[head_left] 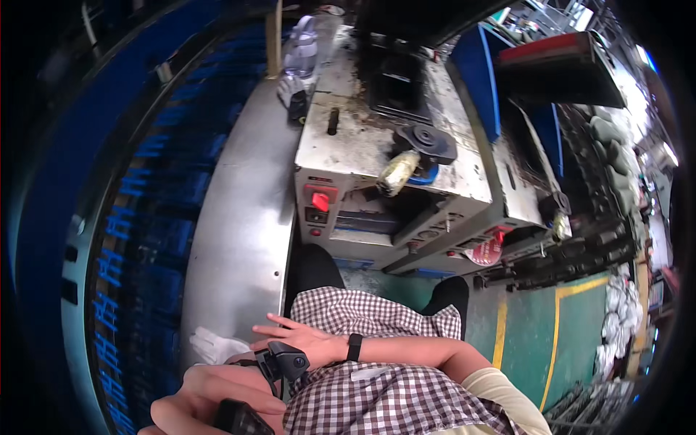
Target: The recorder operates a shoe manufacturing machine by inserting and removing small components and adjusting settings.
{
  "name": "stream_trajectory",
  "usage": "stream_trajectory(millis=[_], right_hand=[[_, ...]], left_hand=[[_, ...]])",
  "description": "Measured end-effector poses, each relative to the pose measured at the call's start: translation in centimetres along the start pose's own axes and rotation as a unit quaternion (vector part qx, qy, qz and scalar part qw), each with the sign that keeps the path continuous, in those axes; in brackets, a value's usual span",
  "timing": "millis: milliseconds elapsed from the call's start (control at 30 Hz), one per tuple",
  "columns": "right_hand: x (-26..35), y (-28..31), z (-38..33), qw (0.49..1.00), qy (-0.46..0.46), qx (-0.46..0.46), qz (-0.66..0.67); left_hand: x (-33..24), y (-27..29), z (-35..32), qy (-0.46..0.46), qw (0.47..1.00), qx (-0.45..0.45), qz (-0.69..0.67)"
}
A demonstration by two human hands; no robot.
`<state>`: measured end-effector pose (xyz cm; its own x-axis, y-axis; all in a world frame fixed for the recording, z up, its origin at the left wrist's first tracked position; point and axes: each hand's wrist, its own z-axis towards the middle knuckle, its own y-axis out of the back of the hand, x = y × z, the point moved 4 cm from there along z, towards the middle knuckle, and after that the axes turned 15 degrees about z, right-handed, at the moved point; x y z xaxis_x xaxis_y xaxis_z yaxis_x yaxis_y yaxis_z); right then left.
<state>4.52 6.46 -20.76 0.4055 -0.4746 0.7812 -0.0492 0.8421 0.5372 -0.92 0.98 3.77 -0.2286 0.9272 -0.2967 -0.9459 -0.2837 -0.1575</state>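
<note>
My right hand [308, 341] reaches left across my lap, fingers spread, with nothing seen in it. Its wrist wears a black band [354, 346]. Just below is a small black camera [284, 360] on a strap; what it is fastened to is partly hidden. My left hand [199, 395] is close up at the lower left, its fingers bent beside a dark object [243, 417] cut off by the lower edge. What that hand grips, I cannot make out. A white glove [217, 346] lies on the metal bench [235, 217], near both hands.
Ahead stands a grimy white machine [391, 109] with a red switch [319, 201] and a tape-wrapped handle [399, 172]. A similar machine [518, 174] is to its right. A bottle [301, 47] and gloves [291, 94] lie at the bench's far end. Blue racking [145, 239] runs along the left.
</note>
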Motion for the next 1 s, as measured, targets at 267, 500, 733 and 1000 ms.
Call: stream_trajectory(millis=[267,500,733,1000], right_hand=[[-0.3,-0.1,-0.8,0.997,0.020,-0.036,0.060],[-0.3,1.1,-1.2,0.990,0.025,-0.102,0.098],[-1.9,8.6,-7.3,0.932,-0.165,-0.323,0.024],[-6.4,8.5,-26.9,0.705,-0.357,-0.571,0.223]], left_hand=[[-0.4,0.9,-0.9,0.181,0.977,-0.088,0.066],[1.0,0.4,-1.2,0.117,0.980,-0.106,0.124],[2.4,-0.2,-1.6,0.202,0.971,-0.080,0.101],[3.7,-1.5,-2.5,0.189,0.981,-0.047,0.000]])
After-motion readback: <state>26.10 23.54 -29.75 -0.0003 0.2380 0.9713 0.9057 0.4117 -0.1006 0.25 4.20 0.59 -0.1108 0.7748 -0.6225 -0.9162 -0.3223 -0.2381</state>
